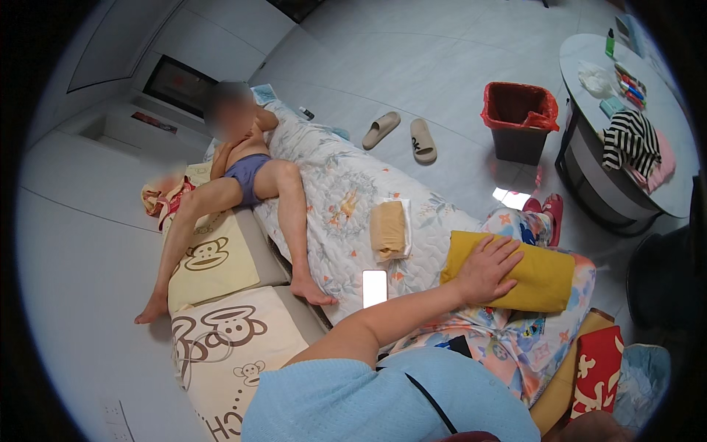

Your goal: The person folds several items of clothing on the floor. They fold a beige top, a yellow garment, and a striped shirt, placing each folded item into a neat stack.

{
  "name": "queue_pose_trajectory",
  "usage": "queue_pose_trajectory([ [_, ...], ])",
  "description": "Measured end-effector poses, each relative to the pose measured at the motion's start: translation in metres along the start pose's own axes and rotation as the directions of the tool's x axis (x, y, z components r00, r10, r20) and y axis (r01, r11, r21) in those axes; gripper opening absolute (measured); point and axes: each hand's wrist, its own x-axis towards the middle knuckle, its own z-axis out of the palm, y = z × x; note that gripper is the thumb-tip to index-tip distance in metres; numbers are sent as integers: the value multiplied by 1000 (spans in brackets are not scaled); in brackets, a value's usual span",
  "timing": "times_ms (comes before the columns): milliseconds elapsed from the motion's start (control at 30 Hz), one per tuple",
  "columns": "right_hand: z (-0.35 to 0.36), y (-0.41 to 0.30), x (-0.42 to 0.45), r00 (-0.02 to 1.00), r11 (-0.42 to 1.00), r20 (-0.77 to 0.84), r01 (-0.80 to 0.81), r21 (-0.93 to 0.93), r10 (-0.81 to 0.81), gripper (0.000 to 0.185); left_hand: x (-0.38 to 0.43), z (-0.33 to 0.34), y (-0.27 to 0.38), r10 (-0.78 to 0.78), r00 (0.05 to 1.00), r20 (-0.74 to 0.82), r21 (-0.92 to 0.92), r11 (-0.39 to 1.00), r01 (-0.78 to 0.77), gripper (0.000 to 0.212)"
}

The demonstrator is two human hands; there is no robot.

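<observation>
My left hand [491,271] lies palm down on a folded mustard-yellow cloth [544,279], its fingers slightly spread. The cloth rests across my lap, over patterned trousers [530,353]. My right hand is out of view; only a blurred patch of skin shows at the bottom right edge. To the left of the yellow cloth, a paler yellow folded bundle [388,229] in what looks like clear wrapping lies on a white floral quilted cover [353,188]. Below that bundle is a phone [375,287] with a bright screen, partly hidden by my forearm.
Another person [254,171] sits at the left, one foot near the phone. Monkey-print covers [237,337] lie along that side. Slippers [424,141] and a red-lined bin [519,121] stand on the floor. An oval table [585,47] at the right holds a striped cloth [632,141] and small items.
</observation>
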Motion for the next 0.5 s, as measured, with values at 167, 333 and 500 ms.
queue_pose_trajectory([
  [167, 5, 9, -5, 998, 999, -42, -50, -14, 49, 23, 1, 0, 0, 3, 1000, 0, 3, 1000, -3, 58],
  [333, 2, 10, -11, 994, 996, -77, -79, -32, 76, 24, 3, -1, 1, -11, 999, 48, -11, 1000, 12, 58],
  [500, -29, -26, -25, 999, 999, 24, 35, 8, -35, 24, 4, -3, 0, -52, 992, 119, 12, 999, 51, 58],
])
